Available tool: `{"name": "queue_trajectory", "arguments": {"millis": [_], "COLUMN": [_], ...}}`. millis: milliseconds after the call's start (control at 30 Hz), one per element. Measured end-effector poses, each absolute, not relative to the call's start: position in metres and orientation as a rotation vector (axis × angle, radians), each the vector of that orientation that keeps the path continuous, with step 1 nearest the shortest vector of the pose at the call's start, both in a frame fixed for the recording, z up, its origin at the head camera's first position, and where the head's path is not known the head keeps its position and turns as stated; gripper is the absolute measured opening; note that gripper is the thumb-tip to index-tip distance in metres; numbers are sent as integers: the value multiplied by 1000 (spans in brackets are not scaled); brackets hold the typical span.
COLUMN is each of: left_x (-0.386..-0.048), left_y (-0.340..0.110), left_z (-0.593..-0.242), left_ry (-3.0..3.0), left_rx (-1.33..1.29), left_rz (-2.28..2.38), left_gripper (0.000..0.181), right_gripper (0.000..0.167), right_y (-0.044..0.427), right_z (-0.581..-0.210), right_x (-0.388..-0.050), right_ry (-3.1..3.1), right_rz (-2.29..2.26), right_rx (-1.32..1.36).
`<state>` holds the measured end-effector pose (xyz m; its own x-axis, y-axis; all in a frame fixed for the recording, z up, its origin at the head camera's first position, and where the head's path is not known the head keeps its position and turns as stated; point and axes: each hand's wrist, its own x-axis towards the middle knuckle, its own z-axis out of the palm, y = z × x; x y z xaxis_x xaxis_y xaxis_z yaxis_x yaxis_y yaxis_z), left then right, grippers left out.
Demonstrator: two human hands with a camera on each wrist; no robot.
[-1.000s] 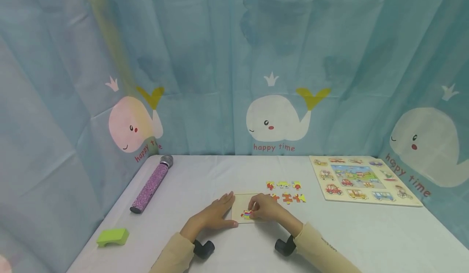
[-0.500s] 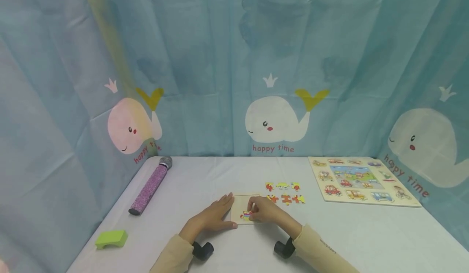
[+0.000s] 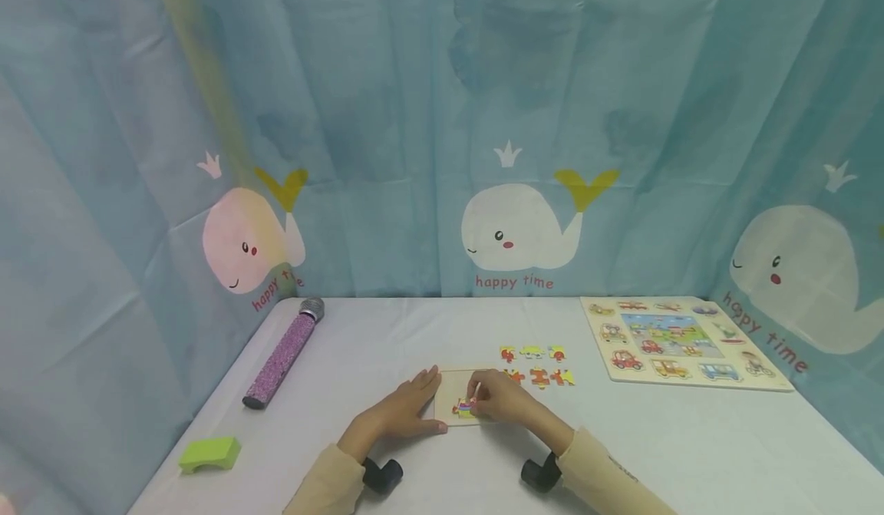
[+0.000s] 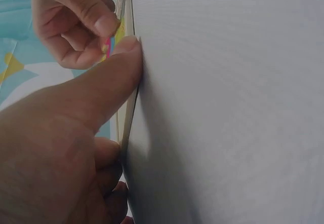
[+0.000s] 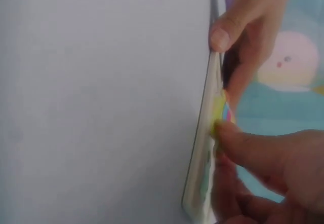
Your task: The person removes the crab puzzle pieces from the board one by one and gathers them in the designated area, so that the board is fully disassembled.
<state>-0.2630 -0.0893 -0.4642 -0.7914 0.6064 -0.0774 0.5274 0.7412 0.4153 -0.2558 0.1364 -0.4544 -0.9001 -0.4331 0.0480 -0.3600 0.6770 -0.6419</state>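
Note:
A small pale wooden puzzle tray (image 3: 449,386) lies flat on the white table in the head view. My left hand (image 3: 404,409) rests along its left edge, fingers extended, with the thumb at the near left corner. Over the right part of the tray, my right hand (image 3: 503,397) pinches a rainbow-striped jigsaw piece (image 3: 464,408) between thumb and fingers. In the right wrist view this jigsaw piece (image 5: 219,106) sits low against the tray (image 5: 196,183); whether it lies fully flat is hard to tell. Some of the tray's right side is hidden by my right hand.
Loose jigsaw pieces (image 3: 539,377) lie in two rows just beyond my right hand. At the back right is a vehicle puzzle board (image 3: 601,361). A glittery purple microphone (image 3: 282,361) and a green arched block (image 3: 210,453) lie to the left. Whale-printed curtains surround the table.
The head view shifts slightly, so everything sits a little lower. Both hands stay at the tray, and the jigsaw piece keeps nearly the same place under my right fingers.

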Motion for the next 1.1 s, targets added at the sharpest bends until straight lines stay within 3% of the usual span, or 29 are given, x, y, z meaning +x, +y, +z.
{"name": "queue_trajectory", "arguments": {"millis": [133, 367, 867, 1100], "left_x": [-262, -264, -262, -261], "left_y": [-88, -86, -84, -86], "left_z": [-462, -465, -463, -462], "left_ry": [2743, 2746, 2759, 2759], "left_rx": [871, 861, 835, 830], "left_rz": [539, 530, 503, 507], "left_gripper": [91, 92, 90, 91], "right_gripper": [3, 5, 23, 22], "right_y": [141, 152, 230, 261], "right_z": [-453, -456, -448, -452], "right_x": [-258, -262, -256, -252], "right_ry": [2754, 2723, 2689, 2710], "right_rz": [-1107, -1232, -1427, -1387], "right_rx": [-629, -560, -170, 57]}}
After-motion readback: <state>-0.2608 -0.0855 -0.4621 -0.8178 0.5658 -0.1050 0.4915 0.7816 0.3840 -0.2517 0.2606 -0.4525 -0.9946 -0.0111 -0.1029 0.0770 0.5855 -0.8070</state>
